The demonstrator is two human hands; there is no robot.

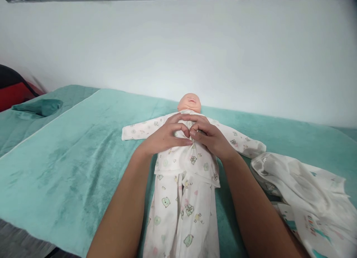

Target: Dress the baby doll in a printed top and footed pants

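Note:
A baby doll [189,102] lies on its back, its head toward the wall. It wears a white long-sleeved pajama top [173,160] with small bear prints, and matching pants [164,217]. Both sleeves stretch out sideways. At the front of the chest, my left hand [167,134] and my right hand [210,135] meet, fingertips pinching the fabric along the top's front opening. Whether a button or snap lies between the fingers is hidden. Above the hands, the collar sits close round the doll's neck.
A teal plush cover [69,161] spreads under the doll. To the right lies a crumpled white garment [304,180] beside printed packaging [304,224]. A folded teal cloth [39,107] and a red and black object [13,90] are at far left. A white wall [178,45] stands behind.

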